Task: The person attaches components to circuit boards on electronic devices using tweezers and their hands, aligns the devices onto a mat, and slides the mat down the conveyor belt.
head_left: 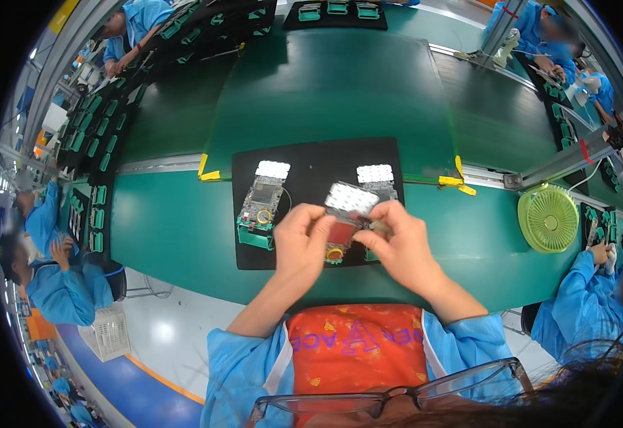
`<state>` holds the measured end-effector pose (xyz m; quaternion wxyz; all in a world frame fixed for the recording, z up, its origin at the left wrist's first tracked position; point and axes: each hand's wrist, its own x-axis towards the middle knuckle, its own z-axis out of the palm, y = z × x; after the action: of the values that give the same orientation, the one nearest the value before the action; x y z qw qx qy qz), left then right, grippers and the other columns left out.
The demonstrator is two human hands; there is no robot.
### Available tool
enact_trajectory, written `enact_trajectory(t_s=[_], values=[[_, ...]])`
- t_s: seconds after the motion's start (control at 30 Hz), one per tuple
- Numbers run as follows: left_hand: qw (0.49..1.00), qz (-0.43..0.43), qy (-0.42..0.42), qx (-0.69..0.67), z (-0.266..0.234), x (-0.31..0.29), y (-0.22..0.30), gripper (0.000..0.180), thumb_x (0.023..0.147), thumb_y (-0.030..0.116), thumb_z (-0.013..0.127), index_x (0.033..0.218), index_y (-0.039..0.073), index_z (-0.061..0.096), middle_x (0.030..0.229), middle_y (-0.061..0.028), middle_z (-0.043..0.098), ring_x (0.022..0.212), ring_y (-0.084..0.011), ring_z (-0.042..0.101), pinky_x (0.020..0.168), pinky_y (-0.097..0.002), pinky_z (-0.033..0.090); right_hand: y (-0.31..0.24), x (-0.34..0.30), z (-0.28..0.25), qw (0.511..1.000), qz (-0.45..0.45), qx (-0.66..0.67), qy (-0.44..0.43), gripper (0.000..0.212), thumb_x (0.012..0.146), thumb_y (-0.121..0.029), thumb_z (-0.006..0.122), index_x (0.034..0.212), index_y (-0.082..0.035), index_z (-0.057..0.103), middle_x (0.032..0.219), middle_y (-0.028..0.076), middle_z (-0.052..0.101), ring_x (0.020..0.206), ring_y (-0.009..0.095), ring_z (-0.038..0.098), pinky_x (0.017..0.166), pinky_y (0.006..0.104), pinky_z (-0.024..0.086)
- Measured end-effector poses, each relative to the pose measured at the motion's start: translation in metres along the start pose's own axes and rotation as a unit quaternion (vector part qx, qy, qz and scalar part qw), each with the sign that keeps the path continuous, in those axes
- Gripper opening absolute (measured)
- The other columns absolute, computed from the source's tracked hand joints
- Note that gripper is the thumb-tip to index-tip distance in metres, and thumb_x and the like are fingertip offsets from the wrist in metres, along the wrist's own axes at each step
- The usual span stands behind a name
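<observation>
Right now, a small circuit-board assembly (345,214) with a white keypad at its far end is held up between both hands, just above the black mat (311,160) on the green bench (176,228). It is pinched along its left edge by the left hand (301,239), fingers closed narrow, while its right side is met by the right hand (397,242), whose fingertips are closed on something small that cannot be made out. Its long axis runs away from the body, slightly tilted. A second assembly (261,203) is left lying on the mat, nearer the left hand, and a third (377,178) is half hidden beyond the held one. A green fan (548,218) is seen well apart, to the right.
</observation>
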<state>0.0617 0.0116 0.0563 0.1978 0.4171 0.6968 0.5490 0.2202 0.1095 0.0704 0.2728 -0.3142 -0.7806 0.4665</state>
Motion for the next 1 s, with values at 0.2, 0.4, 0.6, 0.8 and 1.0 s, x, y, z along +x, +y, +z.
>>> enact_trajectory(t_s=[0.2,0.4,0.6,0.8,1.0], values=[[0.990,-0.055,0.033,0.125,-0.014,0.039,-0.033,0.014,0.091,0.009,0.060,0.092,-0.005,0.061,0.077,-0.0064,0.062,0.069,-0.0138,0.060,0.065,-0.0277,0.048,0.038,0.008,-0.041,0.993,0.087,-0.063,0.056,0.010,0.089,-0.008,0.060,0.088,0.002,0.058,0.067,0.005,0.058,0.061,0.009,0.049,0.057,0.0281,0.043],[0.976,0.041,-0.018,0.211,0.017,0.034,-0.006,0.060,0.085,0.008,0.065,0.136,-0.006,0.037,0.124,-0.0216,0.046,0.102,-0.0280,0.056,0.084,-0.0369,0.049,0.076,0.005,-0.040,0.986,0.131,-0.095,-0.031,0.017,0.093,-0.014,0.055,0.090,0.002,0.057,0.066,0.009,0.059,0.060,0.013,0.055,0.055,0.0307,0.044],[0.964,-0.081,-0.207,-0.146,0.069,0.014,-0.029,0.066,0.091,0.001,0.058,0.142,-0.006,0.019,0.130,-0.0231,0.042,0.108,-0.0225,0.055,0.085,-0.0311,0.050,0.084,0.004,-0.031,0.953,0.242,0.136,-0.121,0.012,0.093,-0.009,0.049,0.101,-0.002,0.055,0.072,-0.001,0.055,0.057,0.004,0.049,0.050,0.0204,0.039],[0.935,-0.164,-0.109,-0.295,0.071,0.023,-0.034,0.048,0.087,-0.003,0.057,0.131,-0.006,0.037,0.116,-0.0143,0.055,0.098,-0.0153,0.059,0.084,-0.0278,0.049,0.078,0.004,-0.023,0.888,0.254,0.372,-0.089,0.007,0.093,-0.005,0.051,0.100,-0.007,0.052,0.078,0.000,0.057,0.048,0.004,0.039,0.044,0.0193,0.029],[0.916,-0.161,-0.165,-0.328,0.048,0.012,-0.013,0.027,0.089,-0.005,0.054,0.115,-0.005,0.056,0.109,-0.0096,0.063,0.096,-0.0118,0.061,0.085,-0.0269,0.049,0.077,0.010,-0.040,0.863,0.171,0.467,0.091,0.009,0.097,-0.012,0.053,0.102,-0.007,0.048,0.082,0.007,0.063,0.050,0.004,0.040,0.042,0.0185,0.024]])
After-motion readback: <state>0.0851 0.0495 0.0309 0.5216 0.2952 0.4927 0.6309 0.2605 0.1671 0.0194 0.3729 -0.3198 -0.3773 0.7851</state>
